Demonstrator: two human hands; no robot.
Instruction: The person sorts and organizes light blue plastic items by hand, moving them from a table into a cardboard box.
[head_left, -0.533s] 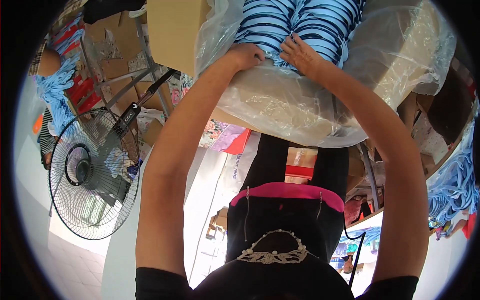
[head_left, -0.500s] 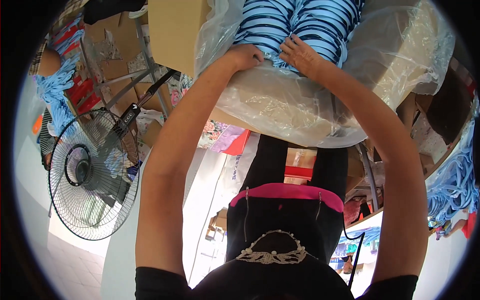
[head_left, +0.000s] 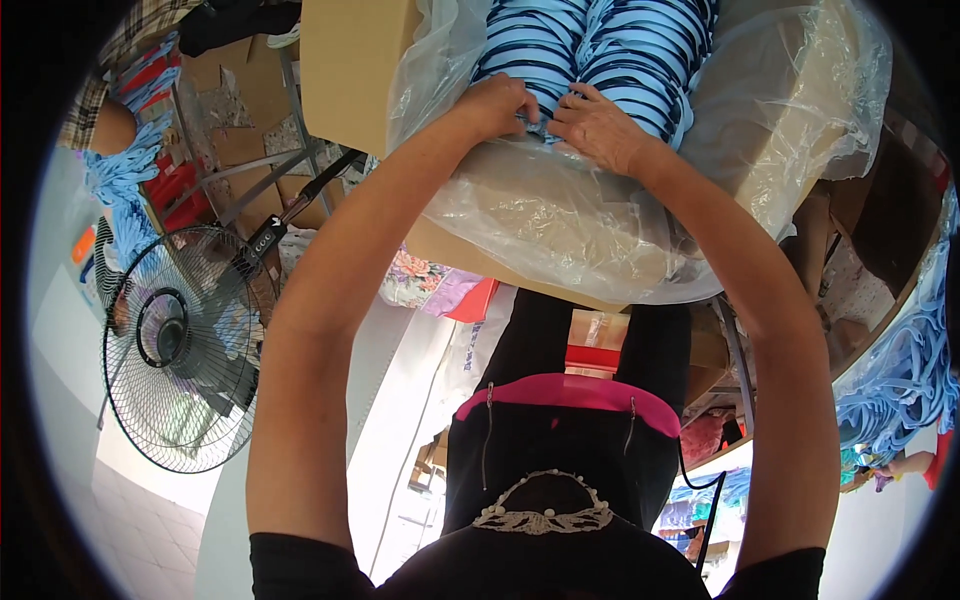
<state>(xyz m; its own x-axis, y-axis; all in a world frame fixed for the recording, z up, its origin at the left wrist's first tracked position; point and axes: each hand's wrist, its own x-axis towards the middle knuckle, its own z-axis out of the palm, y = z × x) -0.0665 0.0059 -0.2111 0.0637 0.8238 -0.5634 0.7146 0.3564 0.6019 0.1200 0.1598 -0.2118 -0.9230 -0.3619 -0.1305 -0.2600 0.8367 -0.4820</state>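
Two rows of thin, curved light blue pieces [head_left: 535, 45] with dark stripes lie close together in a clear plastic bag [head_left: 560, 215]. The bag lines an open cardboard box [head_left: 355, 75]. At the near end of the left row is my left hand [head_left: 497, 107], its fingers curled inward; what is between them is too small to make out. My right hand [head_left: 603, 128] rests against the near end of the right row. Its fingers are bent, with the tips close to the gap between the rows and near my left fingertips; they partly hide the pieces there.
A black standing fan [head_left: 175, 345] is on the left, near my left arm. Bundles of light blue strips hang at the far left [head_left: 125, 185] and lie on the right [head_left: 895, 375]. Another person's arm [head_left: 112, 128] shows at the upper left. A floral cloth [head_left: 415, 280] lies below the box.
My left hand has moved slightly up and forward onto the row's end. My right hand has shifted a little down and left, its fingers more bent. The view has tilted slightly.
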